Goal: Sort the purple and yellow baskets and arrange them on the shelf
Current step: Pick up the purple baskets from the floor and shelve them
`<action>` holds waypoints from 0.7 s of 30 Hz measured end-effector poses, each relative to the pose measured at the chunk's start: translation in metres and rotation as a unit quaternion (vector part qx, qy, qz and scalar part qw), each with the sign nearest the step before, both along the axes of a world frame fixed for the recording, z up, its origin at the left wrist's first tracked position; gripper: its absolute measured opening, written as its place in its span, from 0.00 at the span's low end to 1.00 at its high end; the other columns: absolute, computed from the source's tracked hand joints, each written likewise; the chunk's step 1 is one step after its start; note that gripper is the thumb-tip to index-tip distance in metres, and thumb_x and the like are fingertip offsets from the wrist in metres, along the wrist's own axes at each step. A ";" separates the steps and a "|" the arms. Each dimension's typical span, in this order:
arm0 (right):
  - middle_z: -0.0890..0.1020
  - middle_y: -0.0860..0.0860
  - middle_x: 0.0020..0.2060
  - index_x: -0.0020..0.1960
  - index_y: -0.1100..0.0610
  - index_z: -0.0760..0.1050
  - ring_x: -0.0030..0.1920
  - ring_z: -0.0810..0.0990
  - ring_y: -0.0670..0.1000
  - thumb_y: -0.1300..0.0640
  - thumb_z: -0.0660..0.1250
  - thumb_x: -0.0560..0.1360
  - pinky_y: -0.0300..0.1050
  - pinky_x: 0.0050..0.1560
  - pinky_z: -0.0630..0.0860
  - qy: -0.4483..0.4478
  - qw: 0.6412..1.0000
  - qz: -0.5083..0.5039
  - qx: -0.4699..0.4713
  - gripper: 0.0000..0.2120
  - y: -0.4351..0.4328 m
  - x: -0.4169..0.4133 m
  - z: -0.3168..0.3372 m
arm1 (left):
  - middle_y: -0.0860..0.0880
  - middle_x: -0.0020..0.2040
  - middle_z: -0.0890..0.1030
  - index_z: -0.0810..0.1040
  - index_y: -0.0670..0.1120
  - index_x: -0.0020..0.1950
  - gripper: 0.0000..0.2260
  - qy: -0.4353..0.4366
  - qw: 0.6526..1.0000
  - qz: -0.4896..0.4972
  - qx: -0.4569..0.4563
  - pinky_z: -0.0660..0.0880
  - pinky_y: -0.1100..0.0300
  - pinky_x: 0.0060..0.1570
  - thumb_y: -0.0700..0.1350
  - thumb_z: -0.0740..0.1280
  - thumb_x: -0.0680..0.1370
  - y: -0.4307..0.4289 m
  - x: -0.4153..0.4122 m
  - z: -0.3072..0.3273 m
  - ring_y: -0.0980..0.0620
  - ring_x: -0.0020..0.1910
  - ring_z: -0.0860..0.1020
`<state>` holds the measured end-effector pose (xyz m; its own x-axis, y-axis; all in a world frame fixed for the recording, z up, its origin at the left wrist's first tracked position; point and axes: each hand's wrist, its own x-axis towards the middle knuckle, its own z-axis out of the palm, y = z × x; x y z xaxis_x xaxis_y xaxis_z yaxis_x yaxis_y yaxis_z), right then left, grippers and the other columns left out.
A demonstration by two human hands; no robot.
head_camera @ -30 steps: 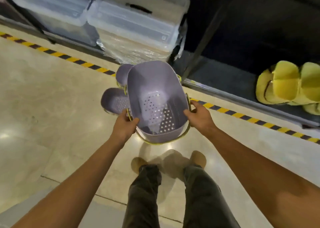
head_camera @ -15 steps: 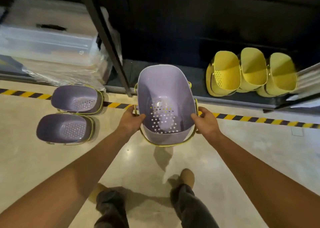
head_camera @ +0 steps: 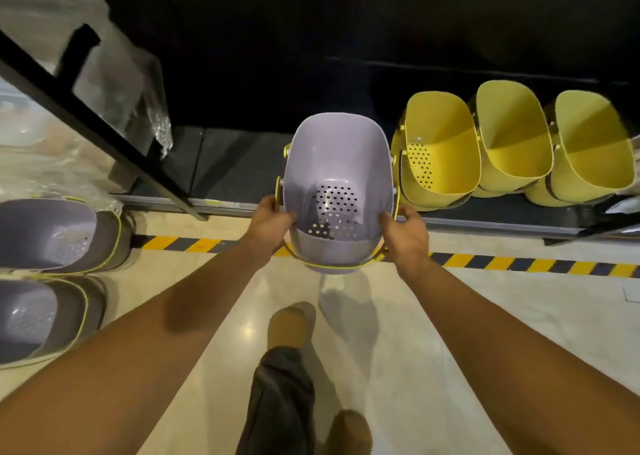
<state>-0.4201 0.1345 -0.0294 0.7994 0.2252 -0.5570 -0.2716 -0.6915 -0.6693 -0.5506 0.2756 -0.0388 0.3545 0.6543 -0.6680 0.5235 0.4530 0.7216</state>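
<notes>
At the front edge of the low shelf [head_camera: 239, 164], we hold one purple basket [head_camera: 337, 164] clear of the floor [head_camera: 450, 333], its open mouth tipped toward us. Our left hand [head_camera: 268, 217] grips its left rim and our right hand [head_camera: 405, 226] grips its right rim. It hangs just left of the three yellow baskets [head_camera: 512, 143] lined up on the shelf. We judge this to be the placing step: next we must ease it onto the bare shelf beside the yellow row without knocking it. Two other purple baskets [head_camera: 52, 236] wait on the floor to our left.
</notes>
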 end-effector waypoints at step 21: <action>0.77 0.55 0.46 0.54 0.63 0.74 0.44 0.72 0.53 0.60 0.61 0.75 0.36 0.38 0.62 -0.135 0.989 -0.033 0.048 0.10 0.118 0.149 -0.190 | 0.51 0.52 0.75 0.67 0.46 0.68 0.20 -0.082 0.995 0.021 0.045 0.75 0.47 0.61 0.34 0.64 0.77 0.107 0.172 -0.183 0.46 0.58 0.77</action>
